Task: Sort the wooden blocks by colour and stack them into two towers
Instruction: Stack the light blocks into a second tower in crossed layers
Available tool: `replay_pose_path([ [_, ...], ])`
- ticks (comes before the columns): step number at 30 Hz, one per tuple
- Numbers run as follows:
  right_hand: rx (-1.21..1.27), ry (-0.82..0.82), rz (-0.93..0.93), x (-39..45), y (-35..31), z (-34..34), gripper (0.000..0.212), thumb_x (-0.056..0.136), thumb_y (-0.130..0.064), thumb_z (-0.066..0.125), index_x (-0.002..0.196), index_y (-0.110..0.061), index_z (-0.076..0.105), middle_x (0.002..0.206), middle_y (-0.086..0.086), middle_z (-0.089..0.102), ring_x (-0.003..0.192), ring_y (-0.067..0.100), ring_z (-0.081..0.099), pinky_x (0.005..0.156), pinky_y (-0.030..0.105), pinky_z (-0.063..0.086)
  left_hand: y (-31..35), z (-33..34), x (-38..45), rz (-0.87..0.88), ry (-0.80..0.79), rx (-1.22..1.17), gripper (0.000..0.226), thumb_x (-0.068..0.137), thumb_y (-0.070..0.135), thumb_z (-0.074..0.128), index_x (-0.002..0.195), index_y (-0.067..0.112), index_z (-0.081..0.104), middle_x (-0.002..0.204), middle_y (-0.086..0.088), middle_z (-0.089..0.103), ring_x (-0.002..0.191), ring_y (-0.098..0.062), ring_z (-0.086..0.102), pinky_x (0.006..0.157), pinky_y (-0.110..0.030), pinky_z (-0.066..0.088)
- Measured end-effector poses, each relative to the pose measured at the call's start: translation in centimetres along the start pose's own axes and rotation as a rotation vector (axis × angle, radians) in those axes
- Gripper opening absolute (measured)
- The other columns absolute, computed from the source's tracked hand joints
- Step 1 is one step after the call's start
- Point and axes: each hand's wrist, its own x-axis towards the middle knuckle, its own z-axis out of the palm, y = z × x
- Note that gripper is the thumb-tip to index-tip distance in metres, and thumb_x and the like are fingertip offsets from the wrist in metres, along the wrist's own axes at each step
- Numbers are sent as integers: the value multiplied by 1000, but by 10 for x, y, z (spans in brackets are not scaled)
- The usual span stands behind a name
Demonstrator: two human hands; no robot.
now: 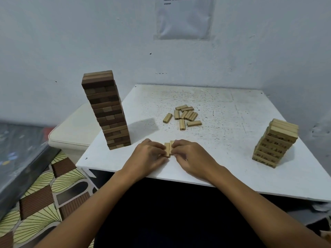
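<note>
A tall tower of dark brown blocks stands at the left edge of the white table. A shorter tower of light blocks stands at the right. Several loose light blocks lie scattered in the table's middle. Near the front edge, my left hand and my right hand press a small group of light blocks together from either side, fingers curled round them. How many blocks are in the group is partly hidden by my fingers.
A cream cushioned stool stands left of the table behind the dark tower. A patterned floor mat lies at the lower left. The wall is close behind the table, with a paper sheet taped to it.
</note>
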Motion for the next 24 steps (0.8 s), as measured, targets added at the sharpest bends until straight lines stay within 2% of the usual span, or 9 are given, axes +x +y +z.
replay_pose_path([
  [7, 60, 43, -1, -13, -3, -2, 19, 87, -6, 59, 98, -6, 75, 106, 2, 69, 100, 21, 64, 85, 39, 52, 0, 0, -6, 23, -45, -81, 32, 72, 43, 78, 87, 14, 80, 98, 5, 74, 91, -11, 61, 78, -27, 51],
  [11, 72, 49, 2, -15, -4, -4, 19, 87, -6, 60, 98, -5, 75, 106, 5, 70, 101, 22, 64, 87, 39, 52, 0, 0, -5, 14, -22, -105, 36, 69, 46, 81, 86, 14, 80, 96, 5, 75, 92, -7, 61, 80, -26, 51],
  [14, 108, 48, 17, -16, -4, -2, 20, 86, -7, 59, 99, -6, 74, 104, 3, 70, 99, 19, 64, 86, 38, 53, 1, -1, -4, -16, -33, -140, 37, 66, 43, 85, 89, 15, 80, 99, 6, 74, 95, -4, 61, 83, -26, 52],
  [16, 152, 67, 45, -16, -3, -1, 20, 87, -10, 61, 104, -9, 73, 107, -1, 67, 100, 14, 62, 88, 34, 52, 2, -3, -3, -50, -52, -150, 50, 62, 51, 85, 99, 18, 77, 106, 9, 71, 99, -2, 58, 85, -23, 49],
  [19, 167, 46, 132, -13, -2, -8, 38, 85, -17, 67, 123, -20, 64, 123, -6, 62, 115, 7, 55, 100, 26, 44, 1, -10, 1, -157, -137, -154, 76, 58, 54, 87, 126, 29, 62, 115, 11, 59, 104, 4, 50, 87, -17, 41],
  [22, 166, -108, 222, -10, 0, -16, 69, 80, -26, 74, 141, -34, 43, 137, -11, 54, 127, 2, 45, 102, 22, 36, -5, -14, 5, -214, -250, -129, 101, 56, 60, 84, 144, 33, 41, 130, 10, 55, 115, -4, 48, 98, -27, 39],
  [24, 192, -155, 247, -7, 1, -18, 80, 77, -27, 76, 146, -37, 35, 139, -11, 53, 126, -5, 43, 99, 19, 33, -7, -15, 8, -228, -295, -134, 109, 56, 62, 81, 148, 30, 34, 135, 11, 56, 118, -6, 49, 103, -31, 38],
])
